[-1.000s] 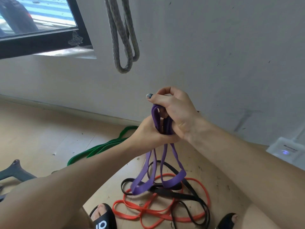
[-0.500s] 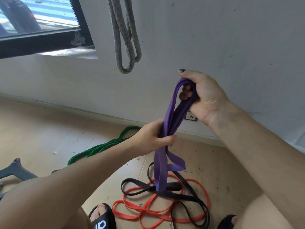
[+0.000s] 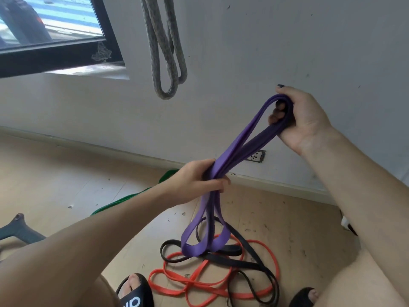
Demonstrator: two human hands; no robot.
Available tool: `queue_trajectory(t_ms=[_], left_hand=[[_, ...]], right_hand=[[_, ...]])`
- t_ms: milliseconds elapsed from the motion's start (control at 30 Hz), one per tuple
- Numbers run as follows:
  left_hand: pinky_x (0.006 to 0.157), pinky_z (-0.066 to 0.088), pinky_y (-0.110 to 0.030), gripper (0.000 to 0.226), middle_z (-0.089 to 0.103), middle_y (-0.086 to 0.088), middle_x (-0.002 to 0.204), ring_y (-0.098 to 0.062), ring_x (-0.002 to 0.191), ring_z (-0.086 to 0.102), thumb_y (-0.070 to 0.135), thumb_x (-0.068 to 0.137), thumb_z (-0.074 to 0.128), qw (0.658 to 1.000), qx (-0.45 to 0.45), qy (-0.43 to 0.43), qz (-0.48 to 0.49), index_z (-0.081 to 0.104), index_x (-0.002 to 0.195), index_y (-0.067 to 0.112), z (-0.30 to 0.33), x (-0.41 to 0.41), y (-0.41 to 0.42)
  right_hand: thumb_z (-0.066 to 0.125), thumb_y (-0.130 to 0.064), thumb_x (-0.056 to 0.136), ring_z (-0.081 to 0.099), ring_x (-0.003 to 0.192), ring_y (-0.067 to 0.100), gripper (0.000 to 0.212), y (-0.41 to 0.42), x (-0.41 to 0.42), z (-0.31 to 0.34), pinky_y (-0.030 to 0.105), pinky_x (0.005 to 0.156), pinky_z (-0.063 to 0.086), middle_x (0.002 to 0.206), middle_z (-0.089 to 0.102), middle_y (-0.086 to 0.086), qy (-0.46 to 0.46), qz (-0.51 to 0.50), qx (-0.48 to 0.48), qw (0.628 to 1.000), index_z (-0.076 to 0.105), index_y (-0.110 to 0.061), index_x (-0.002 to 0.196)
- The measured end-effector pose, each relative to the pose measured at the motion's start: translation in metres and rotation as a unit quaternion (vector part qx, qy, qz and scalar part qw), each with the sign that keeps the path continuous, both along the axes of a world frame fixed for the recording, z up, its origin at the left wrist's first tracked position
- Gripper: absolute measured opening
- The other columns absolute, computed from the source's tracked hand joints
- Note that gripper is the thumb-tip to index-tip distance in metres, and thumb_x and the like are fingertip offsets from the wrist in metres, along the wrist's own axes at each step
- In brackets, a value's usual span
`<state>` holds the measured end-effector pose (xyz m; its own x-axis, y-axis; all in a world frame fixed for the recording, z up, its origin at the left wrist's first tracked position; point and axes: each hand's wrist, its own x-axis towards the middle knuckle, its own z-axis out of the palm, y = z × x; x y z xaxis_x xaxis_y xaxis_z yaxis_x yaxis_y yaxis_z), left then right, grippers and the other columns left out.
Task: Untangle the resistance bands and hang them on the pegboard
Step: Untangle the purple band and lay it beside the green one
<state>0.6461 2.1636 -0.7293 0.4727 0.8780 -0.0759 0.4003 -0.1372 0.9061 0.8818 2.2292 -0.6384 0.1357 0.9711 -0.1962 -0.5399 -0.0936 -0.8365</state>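
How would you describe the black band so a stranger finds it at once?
Look at the wooden floor between the person's feet. The black band lies there, looped across the orange band, below the hanging purple band. It is the only dark one.

four resistance bands: one purple band (image 3: 241, 149), one green band (image 3: 132, 196), one black band (image 3: 223, 260), one orange band (image 3: 190, 282); one grey rope (image 3: 164, 54); two hands.

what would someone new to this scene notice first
The purple band stands out, stretched between the right hand raised near the wall and the left hand gripping it lower down. Below its hanging loops, an orange band and a black band lie tangled on the floor.
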Motion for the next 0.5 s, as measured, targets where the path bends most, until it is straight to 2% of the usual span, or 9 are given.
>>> queue_trajectory(t_ms=[100, 167, 233, 300, 400, 500], left_hand=[[0.088, 0.061, -0.044, 0.03, 0.077, -0.012, 0.1, -0.026, 0.088, 0.074, 0.032, 0.088, 0.077, 0.999, -0.035, -0.009, 0.007, 0.071, 0.109, 0.013, 0.002, -0.004, 0.0], [0.081, 0.06, -0.043, 0.02, 0.075, 0.002, 0.084, -0.018, 0.079, 0.071, 0.035, 0.085, 0.079, 0.999, -0.036, 0.029, -0.006, 0.07, 0.096, 0.021, -0.004, -0.003, -0.004], [0.07, 0.055, -0.034, 0.021, 0.064, 0.016, 0.073, -0.01, 0.069, 0.062, 0.038, 0.082, 0.081, 0.997, -0.025, 0.069, -0.019, 0.063, 0.087, 0.029, -0.009, 0.002, -0.008], [0.063, 0.047, -0.025, 0.025, 0.056, 0.017, 0.071, -0.006, 0.064, 0.055, 0.039, 0.083, 0.082, 0.994, 0.003, 0.108, -0.018, 0.058, 0.085, 0.032, -0.011, 0.006, -0.01], [0.068, 0.054, -0.03, 0.018, 0.065, 0.007, 0.081, -0.011, 0.071, 0.063, 0.036, 0.091, 0.075, 0.991, 0.022, 0.129, -0.016, 0.058, 0.091, 0.033, -0.006, 0.003, -0.008], [0.077, 0.058, -0.04, 0.013, 0.07, 0.002, 0.088, -0.019, 0.08, 0.069, 0.036, 0.095, 0.069, 0.987, 0.023, 0.157, -0.034, 0.056, 0.093, 0.034, 0.001, -0.006, -0.006]], right_hand=[[0.065, -0.014, 0.093, 0.038, 0.045, 0.012, 0.017, 0.004, 0.009, -0.006, 0.023, 0.049, 0.035, 0.054, 0.045, -0.002, -0.009, -0.004, -0.01, 1.0, 0.062, -0.019, 0.078], [0.063, -0.015, 0.094, 0.039, 0.046, 0.012, 0.016, 0.008, 0.012, -0.011, 0.023, 0.049, 0.036, 0.054, 0.046, -0.002, -0.007, -0.008, -0.022, 1.0, 0.061, -0.02, 0.079], [0.062, -0.017, 0.095, 0.04, 0.046, 0.012, 0.017, 0.012, 0.017, -0.018, 0.023, 0.049, 0.037, 0.054, 0.047, -0.002, -0.022, -0.013, -0.045, 0.999, 0.06, -0.02, 0.079], [0.06, -0.019, 0.096, 0.042, 0.047, 0.012, 0.019, 0.016, 0.023, -0.028, 0.023, 0.05, 0.039, 0.054, 0.047, -0.003, -0.058, -0.004, -0.077, 0.995, 0.058, -0.02, 0.077], [0.055, -0.023, 0.098, 0.049, 0.052, 0.014, 0.024, 0.02, 0.033, -0.042, 0.026, 0.054, 0.045, 0.054, 0.049, -0.001, -0.134, 0.046, -0.153, 0.978, 0.057, -0.017, 0.075], [0.051, -0.027, 0.103, 0.056, 0.063, 0.02, 0.021, 0.02, 0.038, -0.055, 0.033, 0.065, 0.048, 0.068, 0.051, 0.004, -0.24, 0.101, -0.202, 0.944, 0.054, -0.015, 0.086]])
